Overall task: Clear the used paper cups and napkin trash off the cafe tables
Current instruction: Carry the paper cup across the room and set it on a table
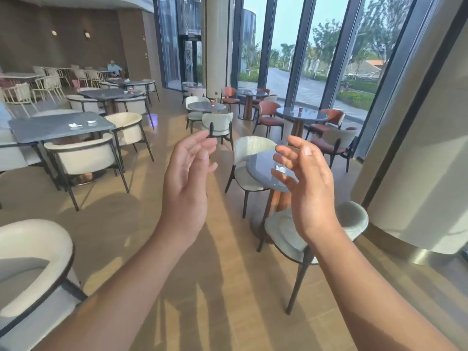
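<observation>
My left hand (187, 181) and my right hand (307, 183) are raised in front of me, palms facing each other, fingers apart, holding nothing. Behind my right hand stands a small round grey table (258, 171) with a crumpled white napkin (279, 168) on it. Two white napkins (75, 125) lie on the square grey table (50, 127) at the left. Red paper cups stand on tables farther off: one cup (213, 103) on a round table, another cup (300, 110) on the round table by the window, a third cup (131, 90) on a far square table.
Cream armchairs (83, 158) ring the left tables, and one (30, 249) is at my near left. Pale green chairs (288, 231) flank the near round table. A large white column (417, 160) stands at the right. A translucent purple bin (152, 119) sits on the floor. A person sits far back.
</observation>
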Available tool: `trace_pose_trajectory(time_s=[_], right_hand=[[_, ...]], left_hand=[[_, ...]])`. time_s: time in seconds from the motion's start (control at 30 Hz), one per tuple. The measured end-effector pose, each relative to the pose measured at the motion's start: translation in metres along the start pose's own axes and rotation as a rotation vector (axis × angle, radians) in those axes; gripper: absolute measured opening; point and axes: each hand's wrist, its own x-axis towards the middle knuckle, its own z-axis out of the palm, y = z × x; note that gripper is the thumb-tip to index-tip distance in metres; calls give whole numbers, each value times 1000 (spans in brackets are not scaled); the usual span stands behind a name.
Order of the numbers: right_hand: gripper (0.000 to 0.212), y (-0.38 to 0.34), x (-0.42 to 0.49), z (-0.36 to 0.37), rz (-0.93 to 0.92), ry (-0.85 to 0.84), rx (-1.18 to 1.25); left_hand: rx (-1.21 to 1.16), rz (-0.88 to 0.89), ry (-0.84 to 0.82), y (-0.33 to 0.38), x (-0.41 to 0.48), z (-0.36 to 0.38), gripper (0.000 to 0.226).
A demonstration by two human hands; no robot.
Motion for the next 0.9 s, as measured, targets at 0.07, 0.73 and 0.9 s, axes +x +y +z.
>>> trace_pose_trajectory(time_s=[0.07,0.73,0.9], right_hand=[[32,18,33,11,1,10,-14],[29,264,396,99,-2,-21,46],[31,318,489,128,0,-37,66]], left_hand=[[-1,-8,-7,-24,36,-6,38],[15,6,-17,-305,365,-25,38],[11,19,11,-369,452,-37,42]])
